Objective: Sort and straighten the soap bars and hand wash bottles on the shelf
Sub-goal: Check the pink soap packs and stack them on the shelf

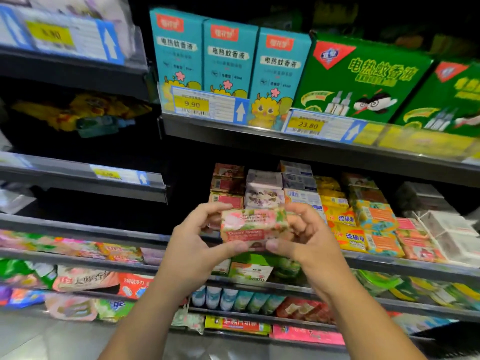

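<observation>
Both hands hold one soap bar box (253, 224), pink and green with a red band, in front of the soap shelf (405, 263). My left hand (197, 242) grips its left end, thumb under the box and fingers curled over the top. At the right end my right hand (309, 237) grips it the same way. Behind the box stand stacks of soap bars: red-brown ones (228, 185), pale purple ones (263, 189), white-blue ones (298, 183), yellow ones (342, 224) and orange-teal ones (376, 222). No hand wash bottle can be told apart.
Above is a shelf with teal boxes (228, 58) and green boxes (363, 79), with price tags (192, 103) on its rail. White wrapped packs (449, 235) sit at the right of the soap shelf. Lower shelves hold pouches (85, 280) and small bottles (215, 297).
</observation>
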